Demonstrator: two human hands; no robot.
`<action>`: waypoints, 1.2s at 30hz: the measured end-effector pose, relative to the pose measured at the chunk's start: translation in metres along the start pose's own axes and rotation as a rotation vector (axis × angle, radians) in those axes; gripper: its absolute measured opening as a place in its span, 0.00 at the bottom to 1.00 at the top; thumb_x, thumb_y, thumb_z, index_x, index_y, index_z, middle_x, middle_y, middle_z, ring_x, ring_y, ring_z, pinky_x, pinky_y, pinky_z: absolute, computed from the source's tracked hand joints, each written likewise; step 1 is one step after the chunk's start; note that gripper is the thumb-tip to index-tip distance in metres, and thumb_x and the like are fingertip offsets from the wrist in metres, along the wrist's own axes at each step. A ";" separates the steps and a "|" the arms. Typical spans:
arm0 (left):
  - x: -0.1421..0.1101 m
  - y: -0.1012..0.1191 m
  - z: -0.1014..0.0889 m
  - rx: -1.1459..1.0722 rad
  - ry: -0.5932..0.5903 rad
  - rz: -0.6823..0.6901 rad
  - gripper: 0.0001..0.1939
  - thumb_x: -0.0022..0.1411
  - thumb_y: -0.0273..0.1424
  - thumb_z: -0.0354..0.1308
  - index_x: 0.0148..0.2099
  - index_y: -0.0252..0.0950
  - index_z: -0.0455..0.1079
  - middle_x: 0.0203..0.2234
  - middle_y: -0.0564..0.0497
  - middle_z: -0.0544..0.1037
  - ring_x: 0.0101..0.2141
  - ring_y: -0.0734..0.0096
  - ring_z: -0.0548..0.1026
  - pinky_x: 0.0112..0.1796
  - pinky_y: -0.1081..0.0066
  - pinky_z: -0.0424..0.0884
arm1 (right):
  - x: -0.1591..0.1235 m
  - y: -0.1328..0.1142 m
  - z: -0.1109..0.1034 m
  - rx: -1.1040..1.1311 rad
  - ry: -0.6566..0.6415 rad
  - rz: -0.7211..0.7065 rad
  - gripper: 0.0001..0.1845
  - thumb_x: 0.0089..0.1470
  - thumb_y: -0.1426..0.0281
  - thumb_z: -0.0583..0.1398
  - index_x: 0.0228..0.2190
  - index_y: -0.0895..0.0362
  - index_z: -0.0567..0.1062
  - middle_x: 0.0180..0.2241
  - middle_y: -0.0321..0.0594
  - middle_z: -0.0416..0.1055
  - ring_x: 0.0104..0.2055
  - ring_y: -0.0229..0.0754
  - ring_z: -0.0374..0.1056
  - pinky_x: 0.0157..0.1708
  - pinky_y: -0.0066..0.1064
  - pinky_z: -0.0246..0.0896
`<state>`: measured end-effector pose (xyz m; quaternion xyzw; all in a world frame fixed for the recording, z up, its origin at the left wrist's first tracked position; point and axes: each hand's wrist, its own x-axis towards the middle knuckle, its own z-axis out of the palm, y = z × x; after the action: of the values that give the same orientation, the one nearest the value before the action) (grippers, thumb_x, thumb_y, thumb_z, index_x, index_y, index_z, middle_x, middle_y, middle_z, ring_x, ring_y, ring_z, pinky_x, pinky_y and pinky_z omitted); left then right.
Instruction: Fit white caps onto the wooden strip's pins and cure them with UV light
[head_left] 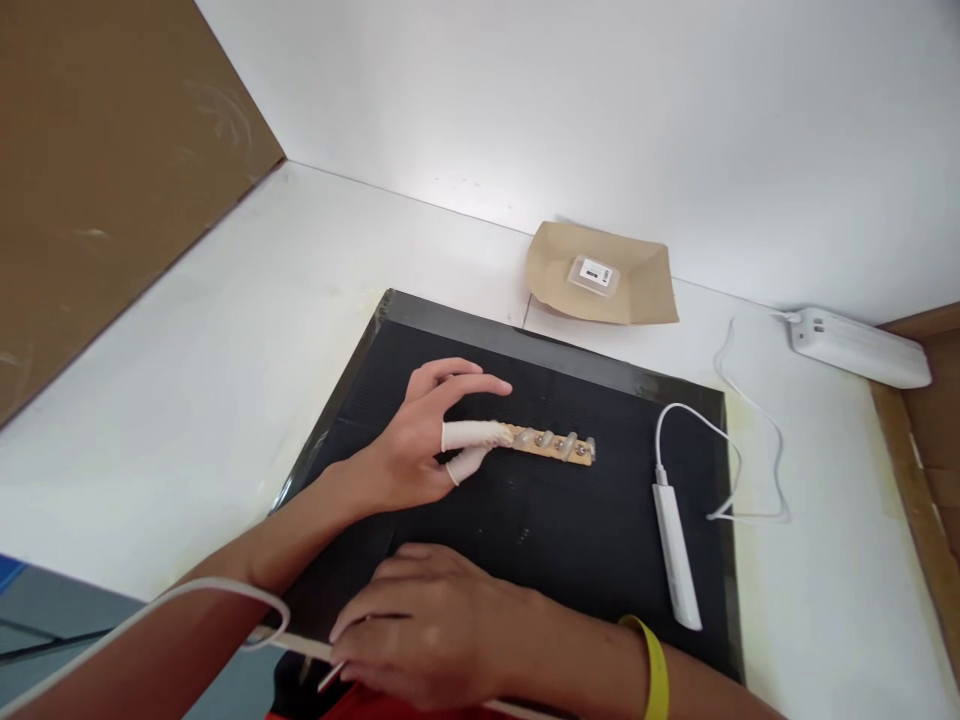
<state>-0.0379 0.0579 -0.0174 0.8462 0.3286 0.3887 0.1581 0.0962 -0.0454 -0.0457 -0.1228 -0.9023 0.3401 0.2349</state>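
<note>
Two white-covered fingers (471, 435) of the left hand (416, 440), in head view, are closed on the beige strip's (551, 448) left end, above the black mat (570, 540). Right hand (431, 625) is nearer the body; its grip I cannot tell.

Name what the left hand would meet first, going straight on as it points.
The tan strip, whose end the left hand pinches; past that, perhaps the white stick-shaped device, though depth is unclear.

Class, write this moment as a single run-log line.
Left hand: white-covered fingers holding one end of tan strip | Right hand: low in view, hold unclear | Clear case: in brown tray
</note>
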 end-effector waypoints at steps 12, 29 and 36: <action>0.000 -0.031 -0.013 0.169 0.038 -0.159 0.05 0.71 0.30 0.64 0.44 0.44 0.81 0.51 0.49 0.84 0.56 0.60 0.74 0.56 0.53 0.71 | -0.001 0.001 -0.002 0.003 0.028 -0.050 0.13 0.72 0.63 0.58 0.38 0.55 0.79 0.45 0.32 0.83 0.37 0.33 0.70 0.40 0.30 0.60; -0.005 -0.018 -0.032 0.246 -0.395 -0.228 0.16 0.71 0.41 0.63 0.55 0.40 0.79 0.64 0.42 0.75 0.64 0.51 0.69 0.63 0.47 0.62 | -0.002 0.002 -0.001 -0.061 0.032 -0.097 0.11 0.71 0.65 0.60 0.40 0.58 0.80 0.41 0.36 0.83 0.42 0.38 0.70 0.45 0.33 0.59; -0.002 -0.009 -0.038 0.321 -0.486 -0.185 0.22 0.69 0.45 0.65 0.58 0.37 0.77 0.66 0.39 0.72 0.66 0.46 0.69 0.61 0.46 0.66 | -0.002 0.002 0.000 -0.078 0.026 -0.105 0.11 0.71 0.65 0.60 0.41 0.58 0.79 0.41 0.37 0.82 0.41 0.40 0.68 0.44 0.34 0.58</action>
<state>-0.0722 0.0636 0.0011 0.8951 0.4139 0.1017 0.1309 0.0975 -0.0442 -0.0479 -0.0888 -0.9169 0.2904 0.2591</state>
